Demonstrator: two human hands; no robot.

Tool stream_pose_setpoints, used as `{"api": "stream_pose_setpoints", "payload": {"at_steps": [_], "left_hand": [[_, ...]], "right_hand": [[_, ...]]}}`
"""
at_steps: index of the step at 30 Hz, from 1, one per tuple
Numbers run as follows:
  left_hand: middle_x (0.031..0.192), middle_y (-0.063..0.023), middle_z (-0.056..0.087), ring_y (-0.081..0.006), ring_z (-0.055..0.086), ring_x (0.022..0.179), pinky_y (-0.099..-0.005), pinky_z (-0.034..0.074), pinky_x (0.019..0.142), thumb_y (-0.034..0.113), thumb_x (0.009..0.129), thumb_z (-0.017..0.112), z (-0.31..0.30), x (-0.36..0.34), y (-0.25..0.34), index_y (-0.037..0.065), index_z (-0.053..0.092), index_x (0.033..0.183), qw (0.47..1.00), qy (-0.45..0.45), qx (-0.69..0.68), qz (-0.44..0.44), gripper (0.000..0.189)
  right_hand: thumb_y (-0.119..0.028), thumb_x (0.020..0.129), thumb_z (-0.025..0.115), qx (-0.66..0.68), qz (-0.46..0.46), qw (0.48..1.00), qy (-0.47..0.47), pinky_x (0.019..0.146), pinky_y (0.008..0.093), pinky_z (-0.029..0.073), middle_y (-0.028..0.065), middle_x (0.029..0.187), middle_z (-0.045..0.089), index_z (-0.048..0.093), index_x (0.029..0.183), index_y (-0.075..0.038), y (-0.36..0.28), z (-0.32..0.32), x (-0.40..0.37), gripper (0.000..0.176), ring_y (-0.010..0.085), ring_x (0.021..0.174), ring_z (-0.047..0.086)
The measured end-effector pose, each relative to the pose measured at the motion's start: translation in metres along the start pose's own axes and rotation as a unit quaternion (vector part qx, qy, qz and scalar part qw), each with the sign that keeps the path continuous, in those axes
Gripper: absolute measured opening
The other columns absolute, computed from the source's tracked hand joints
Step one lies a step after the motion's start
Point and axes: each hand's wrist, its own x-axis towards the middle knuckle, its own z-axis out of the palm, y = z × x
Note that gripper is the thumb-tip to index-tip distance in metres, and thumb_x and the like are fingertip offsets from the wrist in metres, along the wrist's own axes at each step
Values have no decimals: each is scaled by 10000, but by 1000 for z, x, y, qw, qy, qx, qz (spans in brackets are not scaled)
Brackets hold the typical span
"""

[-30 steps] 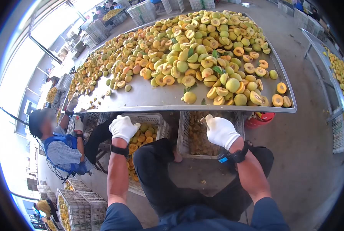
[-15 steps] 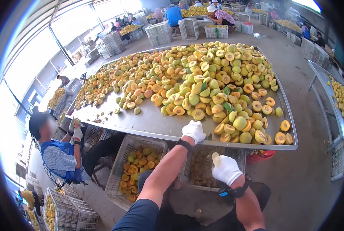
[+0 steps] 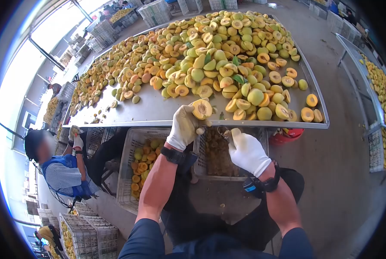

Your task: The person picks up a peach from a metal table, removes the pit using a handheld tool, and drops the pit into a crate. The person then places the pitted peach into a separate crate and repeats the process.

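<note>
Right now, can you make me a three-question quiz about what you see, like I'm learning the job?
1. Which hand holds up the cut fruit half?
2. True or false: the container sticking out from under the table is red.
3. What colour are the leaves among the piled fruit?
A) blue
B) green
C) pink

Key: 1. the left hand; 2. true; 3. B

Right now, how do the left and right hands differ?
Left hand holds a halved fruit; right hand grips a small metal tool, type unclear.
Left reaches up across the table edge in view; right sits below it.
Left glove is stained yellowish over most of the fingers; right is whiter, stained mainly toward the fingertips.
Shared: pale gloves, dark wristbands.
</note>
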Motion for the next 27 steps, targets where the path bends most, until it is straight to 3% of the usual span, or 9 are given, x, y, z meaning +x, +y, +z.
{"api": "stream_pose_setpoints", "payload": {"at_steps": [3, 5, 8, 13, 16, 18, 19, 21, 27], "left_hand": [[1086, -198, 646, -232, 639, 687, -229, 376, 408, 409, 954, 416, 10, -19, -8, -4, 511, 1297, 997, -78, -18, -6, 545], [1096, -205, 656, -196, 615, 638, -213, 400, 411, 458, 974, 398, 6, -21, -18, -4, 495, 1338, 996, -81, -39, -18, 596], [900, -96, 676, -136, 590, 607, -183, 405, 427, 463, 1004, 375, 2, -16, -30, 5, 595, 1248, 999, -38, 26, -21, 564], [911, -73, 679, -95, 594, 626, -173, 432, 452, 436, 993, 413, 12, -7, -34, 17, 646, 1144, 997, 24, 67, -32, 503], [920, -96, 679, -140, 627, 710, -226, 505, 539, 394, 976, 416, 6, 2, -39, 3, 642, 1136, 998, 4, -5, -60, 479], [934, -128, 673, -201, 642, 792, -309, 550, 678, 344, 956, 412, 10, 5, -46, -8, 629, 1108, 998, 55, -37, 4, 441], [934, -128, 673, -201, 642, 792, -309, 550, 678, 344, 956, 412, 12, 5, -47, -8, 629, 1108, 998, 55, -37, 4, 441], [943, -150, 663, -248, 640, 830, -370, 541, 789, 312, 943, 406, 14, 2, -48, -11, 609, 1078, 997, 24, -25, 63, 405], [905, -115, 663, -187, 628, 806, -322, 525, 765, 269, 950, 415, 10, 2, -56, -17, 606, 1063, 992, 29, 6, 125, 362]], "right_hand": [[-125, 842, 617, 43, -28, 998, 27, 703, 517, 512, 246, 794, 645, 518, 971, 14, -7, 3, 2, 214, 438, 792, 643], [-121, 840, 618, 56, -30, 997, 39, 697, 520, 504, 244, 780, 638, 521, 961, 20, -13, 7, 4, 210, 446, 782, 632], [-125, 840, 619, 62, -18, 996, 59, 693, 512, 508, 246, 781, 636, 541, 973, 32, -12, 20, 10, 220, 448, 787, 631], [-92, 837, 628, 71, -30, 992, 104, 681, 506, 505, 258, 773, 631, 535, 1017, 51, -15, 28, 18, 247, 463, 783, 622], [-66, 833, 636, 91, -32, 990, 105, 663, 505, 499, 274, 771, 628, 524, 1050, 68, -16, 34, 21, 278, 475, 777, 614], [-63, 835, 631, 108, -27, 989, 97, 662, 506, 499, 279, 774, 629, 524, 1070, 72, -16, 37, 24, 292, 476, 777, 615], [-58, 835, 627, 107, -30, 989, 99, 661, 508, 497, 284, 774, 628, 517, 1111, 82, -16, 39, 25, 329, 477, 778, 615], [-54, 834, 622, 106, -34, 989, 100, 661, 510, 496, 289, 774, 626, 510, 1152, 93, -17, 39, 26, 367, 479, 780, 615], [-43, 834, 599, 133, -15, 989, 67, 676, 494, 507, 297, 776, 625, 483, 1194, 95, -18, 42, 26, 403, 489, 811, 613]]}}
